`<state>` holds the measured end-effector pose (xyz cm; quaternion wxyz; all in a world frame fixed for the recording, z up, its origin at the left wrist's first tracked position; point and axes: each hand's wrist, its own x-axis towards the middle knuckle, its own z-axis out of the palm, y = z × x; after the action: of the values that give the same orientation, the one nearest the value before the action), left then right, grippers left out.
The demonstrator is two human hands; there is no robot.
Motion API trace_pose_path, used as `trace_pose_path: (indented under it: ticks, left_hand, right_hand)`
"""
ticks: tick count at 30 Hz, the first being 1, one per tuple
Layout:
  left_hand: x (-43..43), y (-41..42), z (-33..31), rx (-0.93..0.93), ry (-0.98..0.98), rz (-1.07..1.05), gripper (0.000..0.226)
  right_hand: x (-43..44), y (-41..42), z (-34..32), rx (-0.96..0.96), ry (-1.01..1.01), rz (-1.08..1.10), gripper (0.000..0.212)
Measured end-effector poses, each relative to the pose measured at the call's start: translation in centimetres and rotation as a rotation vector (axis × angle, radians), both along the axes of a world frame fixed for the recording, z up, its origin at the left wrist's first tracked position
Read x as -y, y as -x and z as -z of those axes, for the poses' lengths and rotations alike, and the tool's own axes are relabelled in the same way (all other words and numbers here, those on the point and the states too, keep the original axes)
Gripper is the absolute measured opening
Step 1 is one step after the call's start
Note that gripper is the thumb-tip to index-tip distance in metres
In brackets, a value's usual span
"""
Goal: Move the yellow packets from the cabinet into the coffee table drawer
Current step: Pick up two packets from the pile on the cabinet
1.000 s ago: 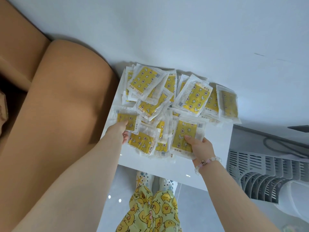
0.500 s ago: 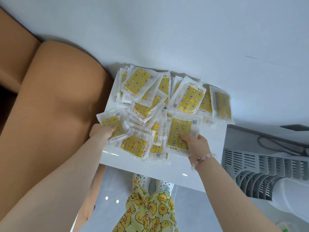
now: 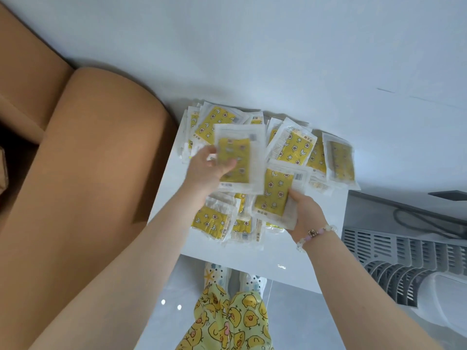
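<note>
Grip, left hand (image 3: 206, 173): pinches one yellow packet (image 3: 238, 157), raised off the pile (image 3: 293, 147) since a second ago. Right hand (image 3: 307, 214): holds a second packet (image 3: 274, 195) near the cabinet top's (image 3: 242, 258) front edge. Pile lies heaped toward the back edge; gathering begun, drawer unseen.

tan sofa arm (image 3: 101, 160) left | grey slatted vent (image 3: 404, 261) right | duck-print trousers (image 3: 240, 322) below
</note>
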<state>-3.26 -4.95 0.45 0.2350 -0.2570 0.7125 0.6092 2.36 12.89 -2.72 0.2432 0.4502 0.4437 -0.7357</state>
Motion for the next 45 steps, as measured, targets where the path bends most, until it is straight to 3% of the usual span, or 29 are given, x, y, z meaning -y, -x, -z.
trace_pose_path:
  ticks: [3, 6, 9, 12, 15, 16, 19, 20, 22, 24, 27, 30, 33, 41, 45]
  left_hand:
    - [-2.8, -0.7, 0.0, 0.033, -0.034, 0.269, 0.035]
    - [-4.2, -1.0, 0.4, 0.007, -0.021, 0.325, 0.028]
    - [-5.1, -1.5, 0.6, -0.017, 0.063, 0.385, 0.032]
    - [-6.0, -1.8, 0.8, -0.126, 0.218, 0.382, 0.027]
    - [-6.3, -2.0, 1.2, -0.184, 0.302, 0.353, 0.023]
    - [-6.3, -2.2, 1.3, -0.187, 0.284, 0.346, 0.024]
    - [-5.9, -2.6, 1.2, -0.188, 0.247, 0.410, 0.037]
    - [-5.7, -2.5, 0.9, -0.172, 0.239, 0.461, 0.044]
    - [-4.6, -1.9, 0.4, -0.097, 0.191, 0.561, 0.051]
    - [-2.6, -1.1, 0.3, -0.033, 0.170, 0.635, 0.046]
    - [0.9, -1.2, 1.3, -0.034, 0.361, 0.780, 0.040]
    - [3.6, -3.2, 3.4, -0.074, 0.667, 1.055, 0.058]
    - [4.7, -5.2, 5.5, -0.165, 0.839, 1.232, 0.070]
    - [4.3, -7.1, 8.0, -0.384, 0.994, 1.093, 0.069]
    - [4.4, -7.0, 8.3, -0.445, 1.086, 1.110, 0.085]
  right_hand:
    - [-0.4, 0.4, -0.5, -0.023, 0.079, 0.046, 0.036]
    - [-0.7, 0.5, -1.2, -0.081, 0.263, 0.112, 0.048]
    - [-0.7, 0.5, -1.3, -0.111, 0.282, 0.146, 0.066]
    - [0.1, 0.4, -0.1, -0.100, 0.031, -0.032, 0.051]
    - [0.3, 0.3, 0.9, -0.102, -0.179, -0.086, 0.011]
    - [0.3, 0.2, 1.0, -0.093, -0.177, -0.081, 0.016]
    - [0.4, -0.2, 1.6, -0.030, -0.144, -0.050, 0.079]
    - [0.3, -0.3, 1.6, -0.015, -0.146, -0.056, 0.083]
    - [0.1, -0.5, 1.4, 0.012, -0.178, -0.068, 0.060]
    - [-0.5, -0.5, 1.6, 0.040, -0.231, -0.070, 0.050]
    - [-1.7, -0.4, 1.9, 0.035, -0.288, -0.070, 0.053]
    - [-1.9, -0.5, 1.9, 0.044, -0.295, -0.049, 0.062]
    - [-1.7, -0.7, 1.9, 0.048, -0.295, -0.046, 0.062]
    - [-1.4, -1.6, 2.4, 0.061, -0.296, -0.063, 0.056]
    - [-1.5, -2.0, 2.8, 0.055, -0.278, -0.059, 0.058]
